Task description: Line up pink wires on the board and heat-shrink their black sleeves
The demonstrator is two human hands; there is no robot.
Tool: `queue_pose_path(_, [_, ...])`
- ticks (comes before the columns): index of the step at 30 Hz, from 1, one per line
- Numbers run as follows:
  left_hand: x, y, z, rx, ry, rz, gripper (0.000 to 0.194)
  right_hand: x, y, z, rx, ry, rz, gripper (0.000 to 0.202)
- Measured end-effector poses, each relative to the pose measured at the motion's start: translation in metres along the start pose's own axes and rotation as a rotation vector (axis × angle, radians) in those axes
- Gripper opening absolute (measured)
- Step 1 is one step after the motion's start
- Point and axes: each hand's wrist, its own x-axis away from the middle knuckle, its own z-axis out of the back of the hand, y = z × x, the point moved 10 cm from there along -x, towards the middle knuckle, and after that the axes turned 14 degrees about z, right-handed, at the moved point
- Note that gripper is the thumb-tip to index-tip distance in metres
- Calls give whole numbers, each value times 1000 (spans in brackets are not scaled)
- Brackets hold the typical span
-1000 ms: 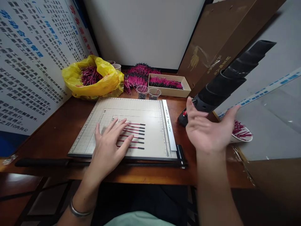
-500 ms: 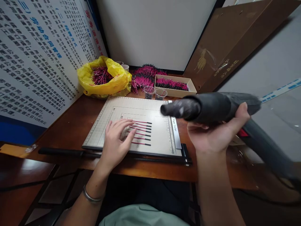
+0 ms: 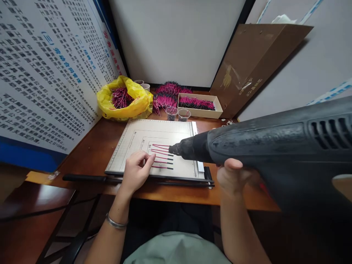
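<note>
My right hand (image 3: pixel 233 174) grips a black heat gun (image 3: pixel 255 139), its nozzle reaching left over the paper cutter board (image 3: pixel 178 130). The nozzle tip hides the right ends of the upper wires. Several short red wires (image 3: pixel 162 158) with black ends lie side by side on the board. At their left ends is my left hand (image 3: pixel 137 167), fingers curled and thumb close to the index finger. Whatever may be between those fingertips is hidden. The cutter's black-handled arm (image 3: pixel 85 178) runs along the near edge of the board.
Behind the board stand a yellow bag (image 3: pixel 123 110) of red wires, loose wire piles (image 3: pixel 167 97), two clear cups (image 3: pixel 183 116) and an open box (image 3: pixel 200 110) of wires. A brown panel (image 3: pixel 247 62) leans at the right, and a printed board (image 3: pixel 49 73) stands at the left.
The heat gun has swung so its nozzle is lower and farther left, now at the wires. My left fingers have curled in from a spread pose. The view has shifted slightly.
</note>
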Motion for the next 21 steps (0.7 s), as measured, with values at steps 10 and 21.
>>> queue_pose_path(10, [11, 23, 0, -67, -7, -138, 31, 10, 6, 26, 10, 372, -43, 75])
queue_pose_path(21, [7, 14, -7, -200, -15, -157, 13, 6, 24, 14, -58, 330, -72, 87])
